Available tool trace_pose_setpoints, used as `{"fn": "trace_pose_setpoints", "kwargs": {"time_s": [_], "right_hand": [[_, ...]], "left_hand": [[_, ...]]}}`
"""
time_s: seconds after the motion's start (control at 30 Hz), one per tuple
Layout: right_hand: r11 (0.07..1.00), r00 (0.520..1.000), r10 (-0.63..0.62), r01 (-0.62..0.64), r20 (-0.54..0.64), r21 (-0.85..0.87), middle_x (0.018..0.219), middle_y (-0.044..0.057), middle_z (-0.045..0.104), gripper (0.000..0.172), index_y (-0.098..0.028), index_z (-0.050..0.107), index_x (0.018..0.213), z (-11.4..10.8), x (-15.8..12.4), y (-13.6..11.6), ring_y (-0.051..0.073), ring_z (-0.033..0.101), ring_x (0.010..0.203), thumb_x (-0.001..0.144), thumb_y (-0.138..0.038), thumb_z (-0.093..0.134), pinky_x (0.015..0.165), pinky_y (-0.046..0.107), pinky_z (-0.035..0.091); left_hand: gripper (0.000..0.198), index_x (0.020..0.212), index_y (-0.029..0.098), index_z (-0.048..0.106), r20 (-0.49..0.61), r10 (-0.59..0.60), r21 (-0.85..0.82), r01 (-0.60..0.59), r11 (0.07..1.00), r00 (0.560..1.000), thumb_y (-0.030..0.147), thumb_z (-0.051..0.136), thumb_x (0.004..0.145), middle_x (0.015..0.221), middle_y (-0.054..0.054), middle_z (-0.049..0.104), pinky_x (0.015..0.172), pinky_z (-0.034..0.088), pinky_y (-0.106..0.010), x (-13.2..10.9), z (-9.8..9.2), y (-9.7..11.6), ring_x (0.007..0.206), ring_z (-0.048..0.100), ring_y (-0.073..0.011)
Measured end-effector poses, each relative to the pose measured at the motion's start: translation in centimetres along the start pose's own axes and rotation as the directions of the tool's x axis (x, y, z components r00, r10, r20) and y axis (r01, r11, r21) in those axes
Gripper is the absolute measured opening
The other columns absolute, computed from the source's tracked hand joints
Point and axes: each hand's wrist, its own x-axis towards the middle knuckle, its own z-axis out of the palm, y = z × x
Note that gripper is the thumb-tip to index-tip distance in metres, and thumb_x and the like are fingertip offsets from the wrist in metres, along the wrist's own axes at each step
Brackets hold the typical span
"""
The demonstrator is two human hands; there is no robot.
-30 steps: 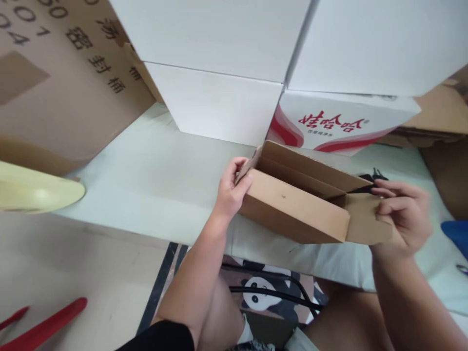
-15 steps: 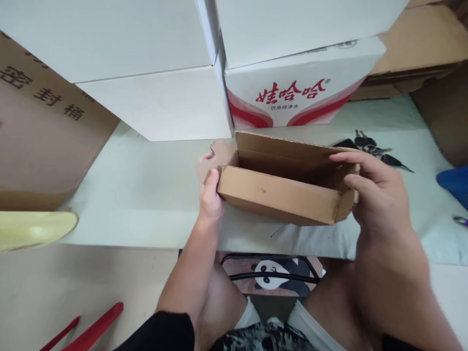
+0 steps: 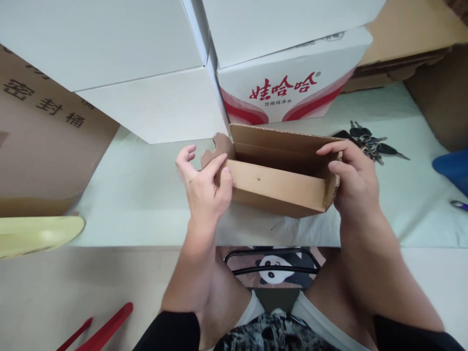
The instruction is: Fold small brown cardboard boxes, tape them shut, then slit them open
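Nearest are the person's dark patterned clothing (image 3: 274,334) and bare legs, with a black sleeve on each arm. Low to the left, over the pale floor (image 3: 146,287), are two long red things (image 3: 106,329). Between the knees, below the desk's near edge, a panda picture (image 3: 278,270) shows behind black bars.

The desk (image 3: 146,195) wears a pale green cloth. Inside its near edge, in front of the person, is a brown cardboard box (image 3: 278,187), its opening facing up; whether its underside rests on the cloth is hidden. The left hand (image 3: 205,187) is at the box's left end, thumb by the front panel's corner, forefinger against the notched flap (image 3: 221,146), other fingers lifted clear; whether it pinches the card, I cannot tell. The right hand (image 3: 356,173) grips the right end, forefinger over the wall and thumb by the end flap.

At the near edge, far left, a yellow thing (image 3: 42,233) juts in; to the right lie a purple-handled item (image 3: 458,205) and something blue (image 3: 453,171). Keys (image 3: 376,144) lie just beyond the right hand. Toward the far edge stand stacked white boxes (image 3: 157,107) and a red-lettered carton (image 3: 285,90), with a large printed brown carton (image 3: 47,146) at the left and folded cardboard (image 3: 413,34) at the right.
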Motion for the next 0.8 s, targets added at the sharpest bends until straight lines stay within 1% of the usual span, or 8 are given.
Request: {"fn": "trace_pose_setpoints", "kwargs": {"time_s": [0.23, 0.33, 0.43, 0.53, 0.63, 0.7, 0.73, 0.8], "right_hand": [[0.995, 0.995, -0.087, 0.089, 0.051, -0.038, 0.075, 0.000, 0.056, 0.014, -0.029, 0.069, 0.086, 0.6, -0.3, 0.4, 0.020, 0.048, 0.069, 0.079, -0.027, 0.057, 0.067, 0.035, 0.040], [0.994, 0.989, -0.113, 0.112, 0.099, 0.007, 0.076, 0.001, 0.057, 0.009, -0.029, 0.068, 0.084, 0.6, -0.4, 0.6, 0.020, 0.049, 0.070, 0.081, -0.032, 0.060, 0.066, 0.036, 0.039], [0.988, 0.985, -0.131, 0.121, 0.109, 0.095, 0.077, 0.000, 0.056, 0.008, -0.027, 0.066, 0.082, 0.6, -0.4, 0.9, 0.019, 0.048, 0.071, 0.082, -0.035, 0.063, 0.067, 0.035, 0.038], [0.977, 0.982, -0.158, 0.140, 0.102, 0.161, 0.082, 0.002, 0.058, 0.013, -0.026, 0.064, 0.080, 0.7, -0.2, 1.1, 0.021, 0.055, 0.081, 0.085, -0.038, 0.062, 0.073, 0.037, 0.043], [0.975, 0.981, -0.178, 0.165, 0.076, 0.149, 0.088, 0.003, 0.062, 0.016, -0.026, 0.061, 0.076, 0.9, -0.2, 1.1, 0.026, 0.063, 0.101, 0.086, -0.038, 0.063, 0.086, 0.042, 0.049], [0.981, 0.982, -0.172, 0.163, 0.073, 0.107, 0.092, 0.003, 0.065, 0.009, -0.026, 0.065, 0.079, 1.0, -0.3, 0.8, 0.027, 0.064, 0.108, 0.085, -0.033, 0.066, 0.091, 0.043, 0.051], [0.984, 0.983, -0.161, 0.155, 0.083, 0.083, 0.094, 0.003, 0.066, 0.004, -0.027, 0.068, 0.083, 1.0, -0.4, 0.7, 0.027, 0.065, 0.109, 0.084, -0.031, 0.068, 0.093, 0.044, 0.052], [0.991, 0.985, -0.134, 0.131, 0.108, 0.035, 0.098, 0.002, 0.068, 0.012, -0.028, 0.072, 0.094, 1.1, -0.5, 0.4, 0.026, 0.067, 0.108, 0.083, -0.028, 0.071, 0.095, 0.045, 0.053]], "left_hand": [[0.033, 0.111, 0.024, 0.080, 0.028, -0.088, -0.011, 0.088, 0.996, 0.996, 0.046, 0.063, 0.093, 0.144, -0.015, 0.037, 0.125, 0.025, -0.064, 0.1, 0.3, 0.4, 0.147, 0.029, -0.0420], [0.030, 0.107, 0.024, 0.077, 0.042, -0.088, -0.023, 0.089, 0.996, 0.995, 0.044, 0.064, 0.090, 0.139, -0.015, 0.037, 0.122, 0.032, -0.059, -0.1, 0.5, 0.2, 0.141, 0.034, -0.0390], [0.028, 0.104, 0.024, 0.066, -0.050, -0.063, -0.086, 0.059, 0.995, 0.997, 0.046, 0.060, 0.088, 0.126, -0.011, 0.042, 0.117, 0.038, -0.054, -0.5, 1.1, -0.8, 0.132, 0.041, -0.0326], [0.033, 0.103, 0.027, 0.054, -0.189, -0.051, -0.185, 0.016, 0.983, 0.981, 0.056, 0.056, 0.087, 0.117, -0.007, 0.044, 0.115, 0.040, -0.052, -0.9, 2.0, -2.0, 0.126, 0.045, -0.0297], [0.037, 0.092, 0.027, 0.048, -0.313, -0.064, -0.375, -0.061, 0.925, 0.947, 0.062, 0.054, 0.084, 0.118, -0.006, 0.045, 0.112, 0.044, -0.051, -0.8, 2.9, -2.3, 0.120, 0.053, -0.0292], [0.033, 0.082, 0.025, 0.047, -0.371, -0.086, -0.513, -0.127, 0.849, 0.925, 0.058, 0.051, 0.086, 0.113, -0.006, 0.049, 0.108, 0.048, -0.050, -0.6, 3.1, -1.6, 0.111, 0.059, -0.0270], [0.032, 0.078, 0.024, 0.047, -0.378, -0.105, -0.576, -0.145, 0.805, 0.920, 0.054, 0.050, 0.087, 0.107, -0.005, 0.052, 0.103, 0.050, -0.049, -0.5, 3.1, -1.1, 0.105, 0.062, -0.0253], [0.032, 0.072, 0.023, 0.046, -0.344, -0.143, -0.665, -0.134, 0.735, 0.928, 0.050, 0.051, 0.089, 0.092, -0.004, 0.057, 0.091, 0.054, -0.044, -0.6, 2.7, 0.0, 0.091, 0.066, -0.0225]]}}
